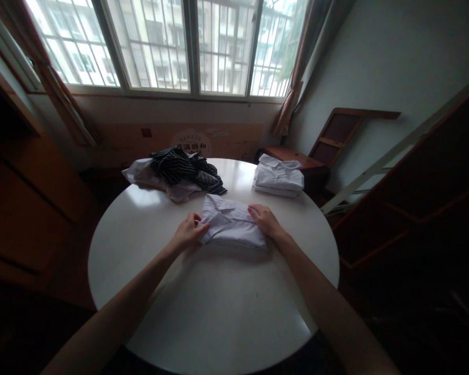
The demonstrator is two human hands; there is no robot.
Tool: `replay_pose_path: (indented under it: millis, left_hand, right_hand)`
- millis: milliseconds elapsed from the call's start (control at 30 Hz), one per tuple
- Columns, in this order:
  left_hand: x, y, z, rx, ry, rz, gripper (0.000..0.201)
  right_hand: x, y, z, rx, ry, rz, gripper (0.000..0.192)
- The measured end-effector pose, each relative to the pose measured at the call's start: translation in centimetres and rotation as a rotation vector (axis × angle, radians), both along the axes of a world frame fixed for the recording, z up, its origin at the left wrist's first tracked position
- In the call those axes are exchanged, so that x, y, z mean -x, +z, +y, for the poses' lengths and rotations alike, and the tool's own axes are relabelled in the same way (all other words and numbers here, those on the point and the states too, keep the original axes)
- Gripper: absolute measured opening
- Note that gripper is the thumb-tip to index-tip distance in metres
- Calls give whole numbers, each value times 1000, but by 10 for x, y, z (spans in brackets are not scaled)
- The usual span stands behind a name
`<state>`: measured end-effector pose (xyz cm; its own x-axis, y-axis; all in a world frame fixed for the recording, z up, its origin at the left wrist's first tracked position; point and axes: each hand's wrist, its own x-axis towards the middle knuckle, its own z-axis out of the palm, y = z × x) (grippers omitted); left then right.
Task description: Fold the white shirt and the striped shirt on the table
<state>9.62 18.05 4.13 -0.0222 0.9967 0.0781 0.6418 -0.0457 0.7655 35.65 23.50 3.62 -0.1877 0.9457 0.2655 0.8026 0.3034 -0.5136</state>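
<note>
A white collared shirt [234,224], folded into a flat rectangle, lies on the round white table [219,302] in front of me. Its collar points to the far left side. My left hand [189,229] grips the shirt's left edge, thumb on top and fingers curled at the side. On the right end, my right hand [264,219] rests with its fingers laid over the cloth near the far corner; the fingers look slightly bent, not closed around it.
A stack of folded white shirts [279,177] sits at the table's far right. Crumpled dark striped clothes [185,166] lie over white cloth [140,174] at the far left. Beyond stand a large printed carton [234,138], a wooden chest [281,153] and a barred window.
</note>
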Motion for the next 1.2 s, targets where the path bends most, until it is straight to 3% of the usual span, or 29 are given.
replay_pose_path:
  millis: [100,167,333,400,500,567,700,867,1033,1200]
  left_hand:
    - [1,0,1,-52,60,-52,38]
    - [3,1,1,-72,88,-18,41]
    - [6,5,1,10,98,95,40]
    - [6,6,2,15,105,90,40]
    - [5,5,4,-15,143,64,46]
    - [5,2,6,-55,168,31,51]
    - [5,-6,11,-76,172,-178,53]
    - [2,-12,14,-1,133,-546,54]
    - [0,-17,15,5,107,-777,40]
    - [-1,-18,13,39,70,-867,34]
  right_hand:
    - [-5,9,-5,59,-236,17,49]
    - [-6,12,-9,99,-288,49,54]
    - [-1,9,-12,89,0,173,41]
    - [1,7,-13,157,113,226,44]
    - [3,5,-14,381,158,353,55]
    - [4,3,-14,420,122,437,57]
    - [7,-2,-9,250,22,538,44]
    - [12,-7,-7,311,125,680,39]
    - [11,-7,-10,384,108,707,35]
    - [12,-11,-7,254,90,636,24]
